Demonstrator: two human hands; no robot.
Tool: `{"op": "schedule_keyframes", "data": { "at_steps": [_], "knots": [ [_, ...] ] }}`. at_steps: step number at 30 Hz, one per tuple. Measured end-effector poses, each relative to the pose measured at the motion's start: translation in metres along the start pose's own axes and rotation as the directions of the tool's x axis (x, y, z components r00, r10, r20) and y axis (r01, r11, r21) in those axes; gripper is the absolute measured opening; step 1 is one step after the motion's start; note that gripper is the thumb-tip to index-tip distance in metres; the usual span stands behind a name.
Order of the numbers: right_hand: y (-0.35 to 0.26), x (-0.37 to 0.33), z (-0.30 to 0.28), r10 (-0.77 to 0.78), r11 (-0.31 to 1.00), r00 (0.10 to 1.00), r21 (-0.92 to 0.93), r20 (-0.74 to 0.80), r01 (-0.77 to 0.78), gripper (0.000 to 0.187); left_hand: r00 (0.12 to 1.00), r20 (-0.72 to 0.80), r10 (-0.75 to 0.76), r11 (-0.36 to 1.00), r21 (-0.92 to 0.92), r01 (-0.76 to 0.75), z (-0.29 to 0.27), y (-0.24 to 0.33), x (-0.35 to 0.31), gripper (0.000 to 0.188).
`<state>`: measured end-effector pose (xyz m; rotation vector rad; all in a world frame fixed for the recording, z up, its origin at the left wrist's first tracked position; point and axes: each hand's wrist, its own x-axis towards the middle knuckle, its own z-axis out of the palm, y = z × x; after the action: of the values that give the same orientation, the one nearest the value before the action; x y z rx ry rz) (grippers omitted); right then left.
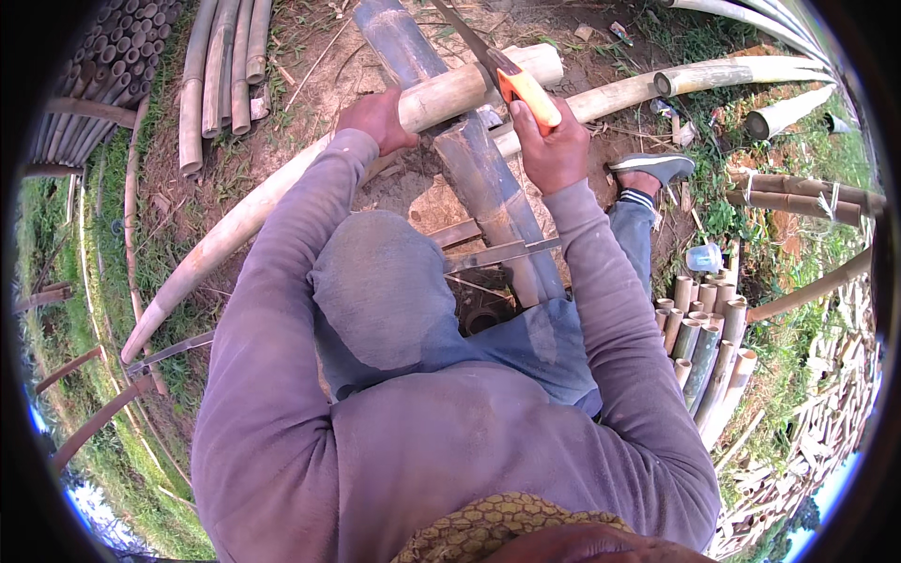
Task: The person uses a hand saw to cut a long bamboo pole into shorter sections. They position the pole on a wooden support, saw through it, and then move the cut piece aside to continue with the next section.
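A long pale bamboo pole (443, 98) runs from the lower left up to the top middle. It lies across a dark, worn beam (486, 178). My left hand (379, 123) is closed over the pole, just left of the beam. In my right hand (553, 148) is the orange handle of a handsaw (526, 89). The saw's dark blade crosses the pole near its right end and points up and away. How deep the blade sits in the bamboo, I cannot tell. My bent knee (380, 281) is below the pole.
Several cut bamboo lengths (221, 66) lie at the upper left, with a stack of tubes (122, 42) beyond. More poles (694, 80) stretch to the right. Upright bamboo pieces (704, 328) stand at the right, near a clear plastic cup (703, 257). My shoe (654, 167) rests on the dirt.
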<state>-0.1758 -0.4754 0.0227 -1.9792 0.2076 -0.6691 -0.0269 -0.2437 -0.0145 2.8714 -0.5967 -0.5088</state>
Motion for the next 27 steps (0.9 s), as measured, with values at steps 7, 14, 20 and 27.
{"op": "schedule_keyframes", "data": {
  "at_steps": [7,14,20,27],
  "knots": [
    [-0.002,-0.114,-0.085,0.075,0.994,0.996,-0.082,0.039,-0.071,0.018,0.999,0.033,-0.024,1.000,0.009,0.024,-0.011,-0.003,-0.009,0.076],
    [0.000,-0.138,-0.099,0.101,0.995,0.994,-0.011,0.049,-0.100,0.018,1.000,-0.025,-0.004,1.000,0.017,0.005,0.004,-0.013,-0.006,0.081],
    [0.019,0.006,0.010,-0.013,0.999,1.000,-0.044,-0.009,0.013,0.019,1.000,0.026,-0.009,0.999,0.049,0.008,-0.006,0.005,-0.003,0.082],
    [-0.005,-0.199,-0.143,0.027,0.975,0.996,-0.220,0.084,-0.008,0.026,1.000,0.016,-0.022,0.999,0.030,0.021,0.001,-0.009,-0.008,0.076]
  ]
}}
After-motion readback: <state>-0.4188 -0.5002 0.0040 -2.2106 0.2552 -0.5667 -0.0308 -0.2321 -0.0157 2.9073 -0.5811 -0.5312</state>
